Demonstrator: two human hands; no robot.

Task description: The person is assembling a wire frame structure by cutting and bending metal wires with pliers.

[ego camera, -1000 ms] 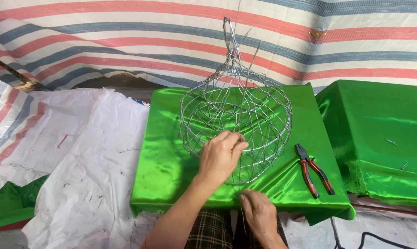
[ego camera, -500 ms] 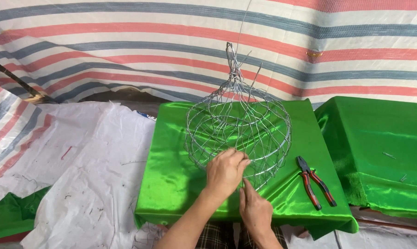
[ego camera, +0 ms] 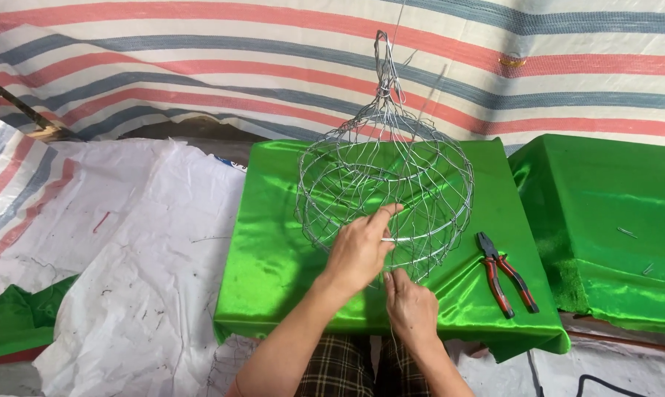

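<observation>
A round cage of silver wire mesh point(ego camera: 385, 176) stands on a small table draped in shiny green cloth point(ego camera: 273, 250), its wires gathered into a twisted neck at the top. My left hand point(ego camera: 358, 250) grips the near lower side of the cage, fingers curled around a wire hoop. Just below it, my right hand point(ego camera: 412, 309) pinches a thin wire at the cage's bottom edge. Red-handled pliers point(ego camera: 503, 270) lie on the green cloth to the right of the cage, untouched.
A second green-draped surface point(ego camera: 612, 220) sits to the right with small bits of wire on it. White plastic sheeting point(ego camera: 134, 257) covers the ground at left. A striped red, blue and white tarp point(ego camera: 200, 66) hangs behind. A dark pole point(ego camera: 16, 103) leans at far left.
My right hand has come up from the table's front edge to the bottom of the cage, close under my left hand. The view has shifted slightly.
</observation>
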